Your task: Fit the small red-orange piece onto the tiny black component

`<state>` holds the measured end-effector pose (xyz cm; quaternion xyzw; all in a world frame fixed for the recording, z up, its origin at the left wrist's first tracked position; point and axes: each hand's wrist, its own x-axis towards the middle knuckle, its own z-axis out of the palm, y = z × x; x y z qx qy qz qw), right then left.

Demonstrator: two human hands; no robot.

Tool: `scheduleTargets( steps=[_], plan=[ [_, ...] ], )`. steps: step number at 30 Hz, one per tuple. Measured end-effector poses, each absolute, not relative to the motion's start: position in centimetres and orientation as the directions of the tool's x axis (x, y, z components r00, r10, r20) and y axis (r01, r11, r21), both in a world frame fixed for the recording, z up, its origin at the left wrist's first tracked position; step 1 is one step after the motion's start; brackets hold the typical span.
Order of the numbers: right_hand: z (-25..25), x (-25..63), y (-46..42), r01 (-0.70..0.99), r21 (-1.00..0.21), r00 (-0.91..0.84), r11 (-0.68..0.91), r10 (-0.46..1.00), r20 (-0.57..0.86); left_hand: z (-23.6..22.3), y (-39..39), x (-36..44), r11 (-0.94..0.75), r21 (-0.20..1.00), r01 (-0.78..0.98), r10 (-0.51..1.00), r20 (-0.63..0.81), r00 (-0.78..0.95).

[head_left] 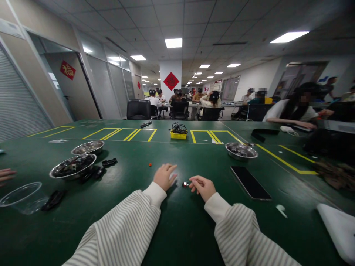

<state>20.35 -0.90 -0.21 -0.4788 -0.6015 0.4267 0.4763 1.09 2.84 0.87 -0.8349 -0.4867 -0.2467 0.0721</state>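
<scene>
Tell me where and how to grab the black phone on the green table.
Grip the phone across its width near the middle, thumb on one long edge, fingers on the other, coming down from above. It lies flat and is a slim slab, so its edges probably offer the best hold. The right hand is the nearer one.

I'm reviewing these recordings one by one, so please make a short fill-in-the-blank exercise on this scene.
Of the left hand and right hand, the ____ one is nearer the small red-and-silver part.
Black cables sit in a ____ container.
Both sleeves are patterned with ____.
The tabletop is coloured ____.

Missing words: right; yellow; stripes; green.
</scene>
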Motion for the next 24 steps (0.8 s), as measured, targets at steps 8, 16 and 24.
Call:
scheduleTargets(
  steps=[8, 16, 24],
  plan=[
    [0.1, 20.3, -1.2, 0.167, -0.972, -0.105, 0.166, 0.983, 0.150, -0.1, 7.4, -6.2, -0.027, 0.202, 0.979, 0.938, 0.344, -0.045],
    [0.1, 20.1, -1.0, 0.090, -0.986, -0.142, 0.141, 0.982, 0.127, 0.7, 3.9, -1.0, -0.630, 0.400, 0.666, 0.718, 0.626, 0.304],
    [0.2, 19.5, -1.4, -0.300, -0.944, -0.367, -0.138, 0.930, -0.020, 1.5, -2.2, 5.3, -0.819, 0.376, 0.434, 0.548, 0.737, 0.396]
  ],
)
